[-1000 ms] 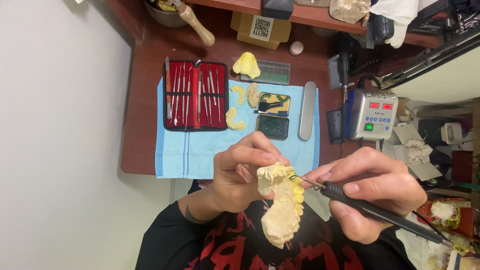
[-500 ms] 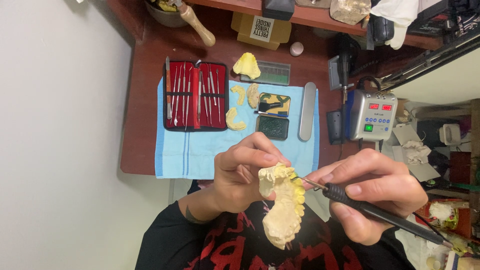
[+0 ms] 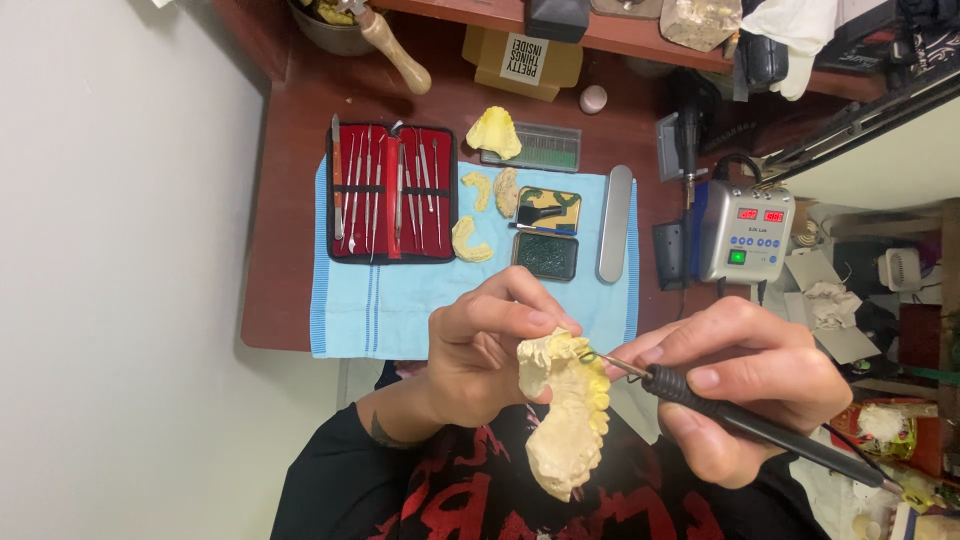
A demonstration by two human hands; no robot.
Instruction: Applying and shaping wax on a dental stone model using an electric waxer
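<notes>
Head view: red case (image 3: 392, 192) of metal instruments (image 3: 385, 180).

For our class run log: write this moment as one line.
left hand: holds plaster dental model | right hand: holds black pen tool, tip at model | behind: blue cloth

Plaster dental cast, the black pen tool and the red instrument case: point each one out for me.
Plaster dental cast (image 3: 567, 425), head view, on its pale middle body.
Black pen tool (image 3: 745, 425), head view, on its dark handle.
Red instrument case (image 3: 392, 192), head view, on its open red lining.
</notes>
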